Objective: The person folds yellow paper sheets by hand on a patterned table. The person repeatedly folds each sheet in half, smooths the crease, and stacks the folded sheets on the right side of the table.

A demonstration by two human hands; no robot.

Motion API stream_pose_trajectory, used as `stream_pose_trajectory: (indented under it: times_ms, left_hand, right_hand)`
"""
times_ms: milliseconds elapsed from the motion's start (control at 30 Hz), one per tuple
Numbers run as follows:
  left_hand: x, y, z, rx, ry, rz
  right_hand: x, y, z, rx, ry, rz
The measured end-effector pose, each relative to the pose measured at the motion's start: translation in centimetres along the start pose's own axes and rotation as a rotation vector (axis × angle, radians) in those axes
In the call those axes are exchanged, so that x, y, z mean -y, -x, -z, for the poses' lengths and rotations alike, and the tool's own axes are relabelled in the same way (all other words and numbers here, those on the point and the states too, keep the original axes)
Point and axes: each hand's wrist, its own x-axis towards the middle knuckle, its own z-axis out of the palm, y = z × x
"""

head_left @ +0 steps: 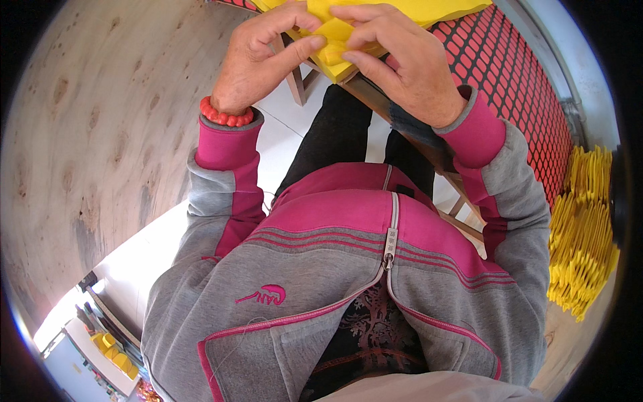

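Closest to me is the grey and pink jacket [375,268], zip half down, filling the bottom of the view. Above it both hands meet on a folded yellow sheet [335,50]. The left hand [258,57] has its fingers curled, pinching the near edge with the thumb; the right hand [402,60] pinches from the other side, looks like that keeps the fold tight. The sheet sits on a wooden bench [375,100] just under the hands. The top of the sheet is cut off, so I can't tell its full shape. A yellow stack [583,234] lies well right of the hands, beside red mesh [509,74].
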Motion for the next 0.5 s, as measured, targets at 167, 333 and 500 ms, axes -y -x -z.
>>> stream_pose_trajectory:
  times_ms: [167, 333, 500]
  left_hand:
    - [-0.1, 0.0, -0.1, -0.005, 0.052, 0.055]
    - [-0.1, -0.1, -0.6, -0.078, 0.108, 0.044]
    - [0.5, 0.4, -1.1, -0.191, 0.261, 0.146]
  right_hand:
    - [-0.1, 0.1, 0.4, -0.011, 0.013, -0.004]
    - [-0.7, -0.1, 0.0, -0.009, 0.156, 0.164]
    - [-0.5, 0.0, 0.1, 0.065, 0.115, 0.075]
